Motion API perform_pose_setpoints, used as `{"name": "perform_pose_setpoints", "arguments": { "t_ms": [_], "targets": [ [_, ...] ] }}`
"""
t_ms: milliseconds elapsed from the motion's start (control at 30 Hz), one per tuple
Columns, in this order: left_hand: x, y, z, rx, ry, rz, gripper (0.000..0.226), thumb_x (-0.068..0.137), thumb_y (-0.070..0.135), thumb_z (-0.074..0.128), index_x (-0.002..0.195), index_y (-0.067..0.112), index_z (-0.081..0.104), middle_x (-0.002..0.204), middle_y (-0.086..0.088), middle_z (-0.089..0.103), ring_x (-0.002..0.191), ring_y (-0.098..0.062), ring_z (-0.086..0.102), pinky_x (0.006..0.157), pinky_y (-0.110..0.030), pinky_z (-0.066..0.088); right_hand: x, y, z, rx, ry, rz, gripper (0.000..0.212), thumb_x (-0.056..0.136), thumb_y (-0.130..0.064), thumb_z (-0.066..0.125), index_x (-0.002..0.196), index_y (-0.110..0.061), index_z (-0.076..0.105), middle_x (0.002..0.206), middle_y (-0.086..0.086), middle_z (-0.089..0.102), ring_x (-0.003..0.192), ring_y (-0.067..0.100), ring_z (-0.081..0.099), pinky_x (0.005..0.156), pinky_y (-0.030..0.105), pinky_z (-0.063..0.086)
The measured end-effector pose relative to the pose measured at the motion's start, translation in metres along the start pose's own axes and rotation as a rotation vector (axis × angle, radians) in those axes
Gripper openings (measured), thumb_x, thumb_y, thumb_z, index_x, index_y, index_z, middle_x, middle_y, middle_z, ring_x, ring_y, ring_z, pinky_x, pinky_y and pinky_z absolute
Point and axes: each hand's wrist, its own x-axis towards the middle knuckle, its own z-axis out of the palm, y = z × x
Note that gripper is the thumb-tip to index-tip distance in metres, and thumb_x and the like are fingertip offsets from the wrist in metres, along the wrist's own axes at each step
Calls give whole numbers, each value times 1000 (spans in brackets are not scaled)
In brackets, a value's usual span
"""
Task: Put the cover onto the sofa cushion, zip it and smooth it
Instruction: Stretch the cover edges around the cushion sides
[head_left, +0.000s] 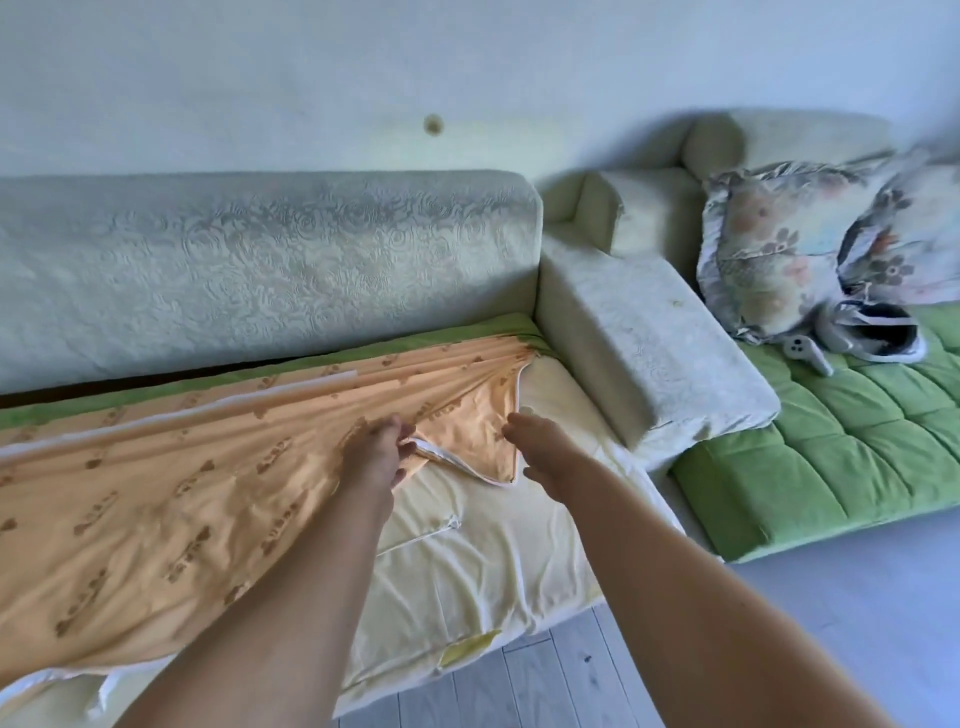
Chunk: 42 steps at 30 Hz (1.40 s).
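Head view shows our left hand (376, 452) pinching the white zip edge of the orange cover (182, 467), likely to hold its mouth open, while our right hand (540, 441) hovers spread and empty beside the flap, above the half-draped cushion (493, 545).

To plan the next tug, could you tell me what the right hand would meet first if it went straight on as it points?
Most likely the orange cover, whose folded-back corner lies just ahead of the right hand; its height above the fabric is unclear.
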Motion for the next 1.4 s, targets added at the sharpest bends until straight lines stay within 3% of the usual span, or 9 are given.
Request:
{"name": "perform_pose_setpoints", "arguments": {
  "t_ms": [100,267,433,700,833,1000,1133,1233,1400],
  "targets": [
    [-38,34,25,90,-78,129,18,95,18,48,80,19,58,82,-2,65,67,-14,58,59,-26,36,-40,-27,-36,-50,91,-84,28,93,-12,50,120,-8,59,92,4,53,73,10,48,62,19,38],
    [-102,83,86,170,-207,283,21,90,15,52,70,14,59,79,-11,66,63,-22,58,52,-24,34,-120,-66,-139,-130,159,-183,18,91,-14,57,81,-26,65,84,1,62,77,16,52,61,23,39],
    [-154,93,147,286,-335,362,19,92,16,53,75,13,61,72,-2,64,58,-12,57,43,-14,36,-134,-74,-205,-203,185,-194,10,90,-15,57,85,-20,63,94,8,61,85,19,52,61,22,39],
    [-113,56,208,431,-104,445,21,84,22,59,63,24,60,68,1,65,72,-26,64,76,-36,51,-19,-26,-247,-365,104,-194,12,89,-15,57,87,-11,68,76,1,56,76,16,50,68,24,40],
    [-78,-7,252,563,-19,365,23,86,15,54,66,16,64,70,-8,66,78,-32,64,67,-33,48,38,17,-275,-562,-27,-133,26,89,-16,51,63,-14,54,67,0,49,69,17,45,58,24,36],
    [-42,-87,285,843,-106,352,15,90,22,53,78,21,61,80,4,61,84,-16,55,67,-22,33,103,94,-285,-723,-77,-87,36,89,-13,44,54,-16,36,59,0,38,66,19,40,49,23,26],
    [20,-150,301,956,-111,362,20,88,23,52,70,30,56,80,9,61,86,-14,58,68,-22,37,163,177,-267,-689,-27,62,32,93,-14,39,61,-18,36,86,8,48,82,20,43,63,27,36],
    [77,-201,325,1065,-118,479,17,87,20,50,85,23,67,92,4,64,93,-17,59,74,-24,43,208,238,-261,-636,42,124,20,96,-27,40,93,-13,54,100,14,54,86,21,43,79,30,41],
    [154,-279,371,1240,-150,812,24,89,24,49,103,23,68,112,2,61,111,-20,49,90,-29,42,285,321,-246,-418,-79,113,57,94,-50,39,122,-3,57,121,15,62,111,26,58,93,29,44]
  ]
}}
